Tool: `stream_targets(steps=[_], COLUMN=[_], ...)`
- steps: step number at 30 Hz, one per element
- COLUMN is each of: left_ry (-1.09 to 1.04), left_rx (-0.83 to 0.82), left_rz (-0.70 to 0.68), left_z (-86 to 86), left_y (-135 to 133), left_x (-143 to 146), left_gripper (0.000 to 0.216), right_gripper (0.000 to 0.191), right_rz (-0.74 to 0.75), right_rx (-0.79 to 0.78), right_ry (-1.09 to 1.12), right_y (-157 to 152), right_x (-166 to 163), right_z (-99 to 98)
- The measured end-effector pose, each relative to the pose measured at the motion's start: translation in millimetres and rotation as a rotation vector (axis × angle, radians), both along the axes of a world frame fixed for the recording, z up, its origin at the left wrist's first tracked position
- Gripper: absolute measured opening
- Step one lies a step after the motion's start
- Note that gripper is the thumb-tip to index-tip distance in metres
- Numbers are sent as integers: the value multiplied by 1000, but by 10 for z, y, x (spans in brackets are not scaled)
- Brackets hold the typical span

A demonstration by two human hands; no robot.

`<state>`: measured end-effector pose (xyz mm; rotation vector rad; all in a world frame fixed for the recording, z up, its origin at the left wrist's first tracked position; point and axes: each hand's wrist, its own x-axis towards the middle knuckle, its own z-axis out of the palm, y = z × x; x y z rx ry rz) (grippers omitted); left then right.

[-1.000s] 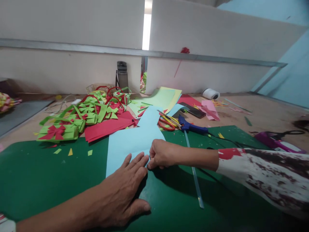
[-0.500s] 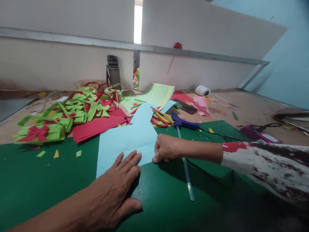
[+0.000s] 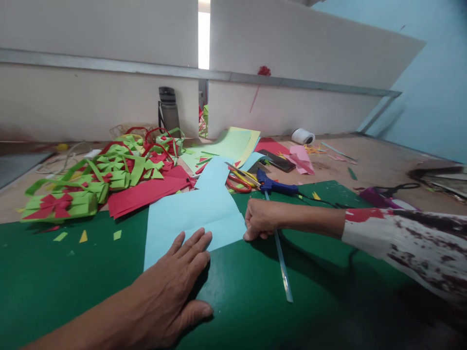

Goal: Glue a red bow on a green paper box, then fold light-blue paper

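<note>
A sheet of light blue paper (image 3: 189,209) lies on the green mat (image 3: 73,272), with a crease-like line across its near part. My left hand (image 3: 182,282) rests flat on the paper's near edge, fingers stretched out and thumb apart. At the sheet's right corner is my right hand (image 3: 260,218), closed in a fist with its knuckles down; nothing shows inside it. A blue glue gun (image 3: 277,186) with a clear glue stick (image 3: 283,272) lies just beyond and under the right forearm. Scissors with orange handles (image 3: 239,183) lie beside the glue gun.
Green paper boxes with red bows (image 3: 60,204) and red paper sheets (image 3: 146,194) lie on the left. Behind are a dark bottle (image 3: 170,112), yellow and green sheets (image 3: 235,143), a phone (image 3: 279,160) and a white roll (image 3: 302,136). A purple object (image 3: 383,198) lies right.
My right fist has slid right along the blue paper to its right corner, uncovering more of that edge. My left hand stays flat in place. The view has shifted slightly.
</note>
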<state>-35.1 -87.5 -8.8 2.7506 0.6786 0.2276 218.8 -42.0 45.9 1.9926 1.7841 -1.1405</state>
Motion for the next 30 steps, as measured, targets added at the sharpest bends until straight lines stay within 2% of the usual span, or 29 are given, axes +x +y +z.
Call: stream_targets(steps=[4,7,12,20,25,30], left_ry=[-11,-9,60,39,11,-15], left_rx=[-16,-22,-37,-7,-28,-123], left_rz=[-69,-68,-63,-82,-76,-139], left_z=[-10,-1,45,39,67,129], left_y=[27,38,26,33,52,180], left_x=[-16,-20,-11,-19,-20,55], left_gripper=[54,54,54,54,54,50], right_gripper=[29,30,30,25,17,13], right_rz=[-8,-7,-3,34,107,315], right_rx=[-29,-30,-40,-41,72,342], right_ry=[-42,-56,-60,-15,41,180], right_y=[-11,-16,-5,-14,-55,-138], right_x=[-16,3,73,177,289,259], right_z=[69,82,59,-18,7,178])
